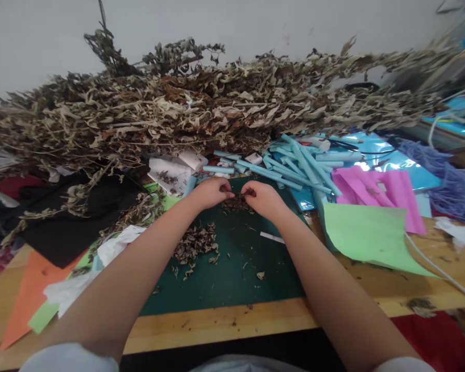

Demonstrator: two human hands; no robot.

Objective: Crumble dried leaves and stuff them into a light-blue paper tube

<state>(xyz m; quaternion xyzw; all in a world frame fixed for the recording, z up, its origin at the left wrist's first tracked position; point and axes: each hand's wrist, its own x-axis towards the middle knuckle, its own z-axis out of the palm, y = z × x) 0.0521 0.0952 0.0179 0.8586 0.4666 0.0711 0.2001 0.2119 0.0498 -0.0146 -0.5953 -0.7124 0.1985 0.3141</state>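
Over the far part of a dark green cutting mat [240, 279], my left hand [214, 192] and my right hand [264, 199] face each other, a small gap apart. The fingers of both are curled into a pinch, with brown dried leaf bits at the fingertips. Just beneath them lies a small heap of crumbled dried leaves [238, 205]. A second heap of dried leaves [196, 243] rests on the mat nearer me, beside my left forearm. A narrow white paper strip [272, 237] lies by my right forearm.
Dried leafy stalks [217, 108] are piled along the wall. Blue paper tubes [298, 165] lie behind my right hand, near pink crepe paper [375, 191] and a green sheet [366, 232]. Black material [65, 222], white tissue [120, 243] and orange paper [39, 289] are at left.
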